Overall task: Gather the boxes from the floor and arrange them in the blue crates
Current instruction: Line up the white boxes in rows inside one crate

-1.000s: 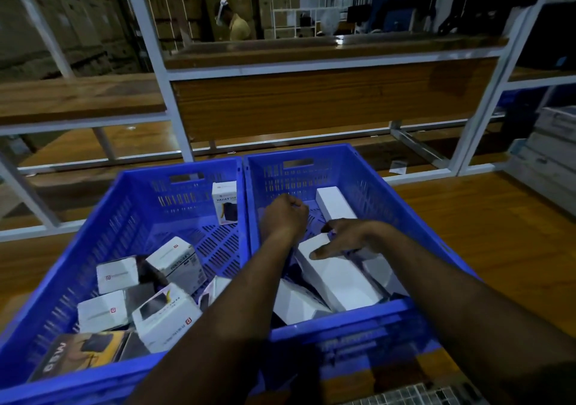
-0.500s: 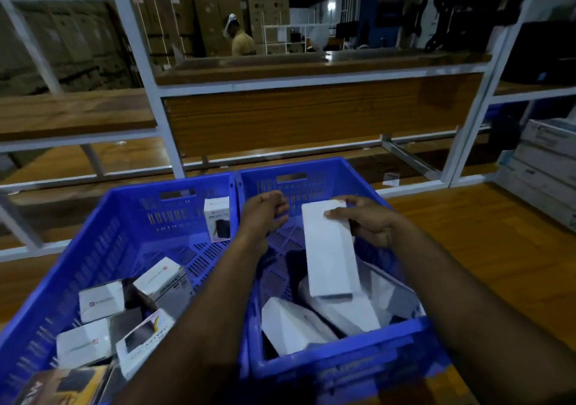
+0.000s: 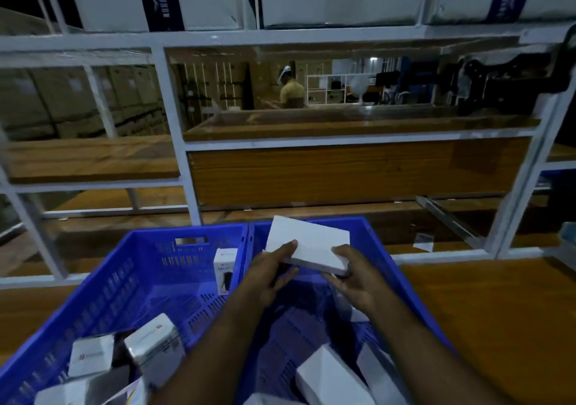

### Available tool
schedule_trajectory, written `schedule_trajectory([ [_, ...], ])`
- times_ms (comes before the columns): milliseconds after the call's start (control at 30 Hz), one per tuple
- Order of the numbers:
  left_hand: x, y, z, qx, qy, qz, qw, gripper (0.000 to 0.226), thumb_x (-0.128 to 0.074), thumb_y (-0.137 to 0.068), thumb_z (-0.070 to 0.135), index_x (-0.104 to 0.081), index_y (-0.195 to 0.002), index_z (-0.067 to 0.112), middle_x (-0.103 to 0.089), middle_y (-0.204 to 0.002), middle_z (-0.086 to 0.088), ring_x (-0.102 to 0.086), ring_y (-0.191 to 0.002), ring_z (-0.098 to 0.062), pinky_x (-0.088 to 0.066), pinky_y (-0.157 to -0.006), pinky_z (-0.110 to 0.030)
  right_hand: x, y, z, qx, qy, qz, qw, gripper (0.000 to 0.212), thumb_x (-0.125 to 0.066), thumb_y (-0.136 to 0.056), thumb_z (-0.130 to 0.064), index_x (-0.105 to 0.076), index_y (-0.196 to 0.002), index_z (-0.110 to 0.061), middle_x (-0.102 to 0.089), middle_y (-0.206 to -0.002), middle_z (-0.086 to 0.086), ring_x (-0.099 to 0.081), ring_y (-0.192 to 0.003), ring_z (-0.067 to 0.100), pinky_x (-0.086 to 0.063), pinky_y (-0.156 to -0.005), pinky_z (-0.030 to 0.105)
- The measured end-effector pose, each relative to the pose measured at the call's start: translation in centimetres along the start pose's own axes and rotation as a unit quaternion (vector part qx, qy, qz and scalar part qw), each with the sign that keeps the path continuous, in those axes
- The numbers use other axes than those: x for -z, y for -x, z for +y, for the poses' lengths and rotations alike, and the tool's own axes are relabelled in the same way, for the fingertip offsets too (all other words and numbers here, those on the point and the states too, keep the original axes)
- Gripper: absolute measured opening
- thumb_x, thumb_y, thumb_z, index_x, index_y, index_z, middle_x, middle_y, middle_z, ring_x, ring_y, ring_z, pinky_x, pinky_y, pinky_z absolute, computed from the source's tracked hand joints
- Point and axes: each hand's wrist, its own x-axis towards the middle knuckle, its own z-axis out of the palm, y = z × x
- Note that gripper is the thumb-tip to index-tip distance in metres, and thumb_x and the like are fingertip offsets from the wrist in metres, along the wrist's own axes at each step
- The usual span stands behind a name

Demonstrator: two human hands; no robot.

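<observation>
Both hands, left hand (image 3: pixel 270 275) and right hand (image 3: pixel 355 275), grip a flat white box (image 3: pixel 308 242) over the right blue crate (image 3: pixel 378 249); the left blue crate (image 3: pixel 124 280) holds small boxes (image 3: pixel 151 340).

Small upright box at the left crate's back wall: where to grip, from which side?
Likely from above, pinching the small upright box across its narrow side faces near the top. It stands upright against the left crate back corner, so its top is exposed while its back and right sides are hemmed in.

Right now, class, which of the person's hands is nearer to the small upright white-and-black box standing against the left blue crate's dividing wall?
Left. The left hand is just right of the small upright box; the right hand lies farther right.
</observation>
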Motion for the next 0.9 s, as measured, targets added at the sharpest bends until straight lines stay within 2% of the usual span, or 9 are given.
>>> schedule_trajectory([
  [100,0.2,-1.4,0.4,-0.023,0.042,0.042,0.998,0.046,-0.079,-0.083,0.021,-0.061,-0.123,0.01,-0.069,-0.114,-0.01,-0.062,-0.109,-0.024,-0.056,-0.086,-0.039,0.1,-0.2,0.3,-0.041,0.053,-0.045,0.997,0.029,-0.067,-0.09,-0.006,-0.056,-0.117,-0.006,-0.063,-0.107,0.016,-0.06,-0.1,0.033,-0.057,-0.08,0.047],
  [167,0.3,-1.9,0.5,-0.027,0.051,0.043,0.997,0.044,-0.076,-0.086,0.023,-0.059,-0.124,0.011,-0.069,-0.114,-0.008,-0.063,-0.107,-0.023,-0.055,-0.09,-0.041,-0.1,-0.2,0.6,-0.061,0.1,-0.062,0.991,0.035,-0.073,-0.086,-0.011,-0.061,-0.117,-0.002,-0.07,-0.096,0.016,-0.064,-0.095,0.032,-0.057,-0.085,0.051],
  [233,0.3,-2.2,0.4,-0.029,0.038,0.033,0.998,0.04,-0.074,-0.088,0.024,-0.059,-0.123,0.013,-0.07,-0.114,-0.008,-0.064,-0.107,-0.023,-0.054,-0.094,-0.042,-0.2,-0.4,0.7,-0.059,0.133,-0.062,0.987,0.04,-0.075,-0.085,-0.022,-0.065,-0.121,-0.007,-0.072,-0.102,0.015,-0.064,-0.1,0.031,-0.056,-0.09,0.053],
  [333,0.6,-2.5,0.2,-0.025,0.0,0.016,1.0,0.035,-0.073,-0.089,0.026,-0.059,-0.119,0.017,-0.07,-0.115,-0.007,-0.064,-0.11,-0.023,-0.05,-0.104,-0.047,-0.1,-0.2,0.6,-0.05,0.144,-0.046,0.987,0.029,-0.07,-0.089,-0.032,-0.067,-0.112,-0.015,-0.071,-0.109,0.012,-0.063,-0.106,0.031,-0.052,-0.096,0.054],
  [400,0.8,-2.6,0.0,-0.03,-0.027,0.006,0.999,0.032,-0.071,-0.09,0.028,-0.062,-0.119,0.016,-0.073,-0.114,-0.007,-0.066,-0.109,-0.023,-0.053,-0.098,-0.044,0.2,-0.2,0.5,-0.046,0.146,-0.044,0.987,0.023,-0.068,-0.09,-0.033,-0.067,-0.106,-0.016,-0.072,-0.107,0.011,-0.064,-0.105,0.03,-0.053,-0.094,0.051],
  [500,0.9,-2.9,-0.3,-0.041,-0.047,0.0,0.998,0.033,-0.07,-0.091,0.029,-0.065,-0.12,0.013,-0.076,-0.11,-0.006,-0.069,-0.105,-0.022,-0.057,-0.081,-0.035,0.4,-0.1,0.8,-0.054,0.151,-0.062,0.985,0.021,-0.069,-0.09,-0.029,-0.069,-0.105,-0.015,-0.076,-0.1,0.011,-0.068,-0.099,0.029,-0.056,-0.088,0.048],
  [633,0.9,-3.2,-0.4,-0.051,-0.071,-0.003,0.996,0.038,-0.071,-0.09,0.032,-0.066,-0.12,0.009,-0.077,-0.107,-0.005,-0.071,-0.102,-0.021,-0.059,-0.078,-0.033,0.1,-0.2,1.5,-0.061,0.158,-0.086,0.982,0.035,-0.073,-0.086,-0.031,-0.068,-0.115,-0.011,-0.075,-0.106,0.012,-0.071,-0.1,0.03,-0.059,-0.081,0.044],
  [767,0.4,-2.5,-0.6,-0.031,-0.118,-0.045,0.991,0.036,-0.072,-0.09,0.028,-0.066,-0.119,0.007,-0.077,-0.105,-0.006,-0.072,-0.092,-0.017,-0.057,-0.065,-0.026,-0.1,-0.4,2.1,-0.061,0.149,-0.087,0.983,0.045,-0.077,-0.082,-0.029,-0.064,-0.121,-0.009,-0.075,-0.109,0.012,-0.07,-0.104,0.03,-0.06,-0.082,0.043],
  [900,0.3,-2.3,-1.0,-0.066,-0.193,-0.081,0.976,0.049,-0.077,-0.086,0.024,-0.053,-0.128,0.019,-0.072,-0.116,-0.005,-0.072,-0.097,-0.02,-0.058,-0.067,-0.026,-0.1,-0.4,1.9,-0.029,0.193,-0.069,0.978,0.043,-0.075,-0.084,-0.035,-0.066,-0.117,-0.01,-0.077,-0.101,0.006,-0.073,-0.094,0.022,-0.056,-0.073,0.032],
])
